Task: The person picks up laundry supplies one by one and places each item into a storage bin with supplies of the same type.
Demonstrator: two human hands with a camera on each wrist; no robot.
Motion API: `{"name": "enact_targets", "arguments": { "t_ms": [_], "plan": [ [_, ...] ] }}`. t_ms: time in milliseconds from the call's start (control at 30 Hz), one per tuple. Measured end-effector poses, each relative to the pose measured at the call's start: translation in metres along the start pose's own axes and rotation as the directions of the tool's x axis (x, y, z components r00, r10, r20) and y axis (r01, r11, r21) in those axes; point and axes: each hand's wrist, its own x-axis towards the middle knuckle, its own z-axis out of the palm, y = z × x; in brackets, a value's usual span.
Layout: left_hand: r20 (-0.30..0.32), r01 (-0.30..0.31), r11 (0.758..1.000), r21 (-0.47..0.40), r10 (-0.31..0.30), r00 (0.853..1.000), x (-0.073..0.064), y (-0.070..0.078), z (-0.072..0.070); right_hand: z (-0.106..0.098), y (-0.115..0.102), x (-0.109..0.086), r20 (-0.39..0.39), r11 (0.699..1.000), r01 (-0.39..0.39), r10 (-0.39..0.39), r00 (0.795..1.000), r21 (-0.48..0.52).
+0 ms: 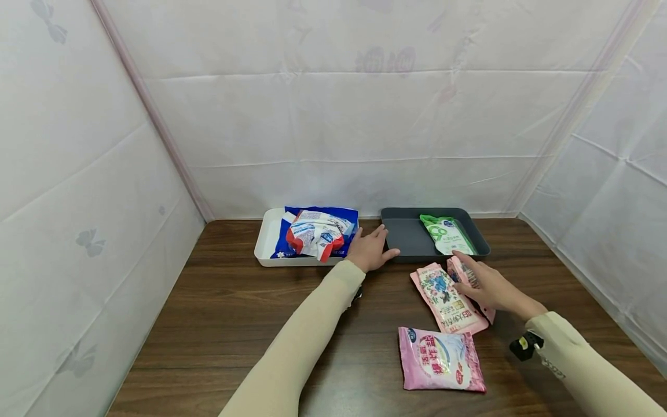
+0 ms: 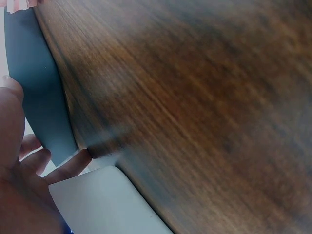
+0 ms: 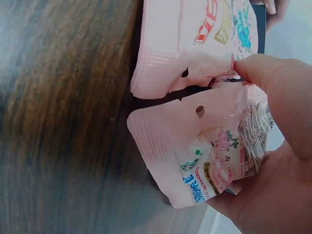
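My right hand (image 1: 490,285) grips a crumpled pink packet (image 3: 224,146), with the thumb across its near face and the fingers behind. Right beside it a second pink packet (image 1: 445,296), with a blue flower print, lies on the table; the thumb tip is at its edge. My left hand (image 1: 369,248) is spread between the two trays, its thumb over the near left corner of the dark grey tray (image 1: 403,234). Fingertips show by that tray's wall in the left wrist view, with the white tray (image 2: 105,202) next to them.
The white tray holds a blue packet (image 1: 281,243) with a red and white packet (image 1: 318,231) on top. A green and white packet (image 1: 449,234) lies in the grey tray. Nearer the front is a pink and purple packet (image 1: 440,359). Pale sheeting (image 1: 333,116) encloses the table.
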Motion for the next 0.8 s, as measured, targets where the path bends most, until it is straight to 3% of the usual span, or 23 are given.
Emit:
{"name": "enact_targets", "arguments": {
  "t_ms": [800],
  "plan": [
    [-0.001,-0.003,1.0,-0.002,0.003,1.0,-0.0011,0.0005,0.0,-0.0051,0.0039,-0.0037,-0.048,1.0,0.011,-0.012,0.999,-0.014]
  ]
}}
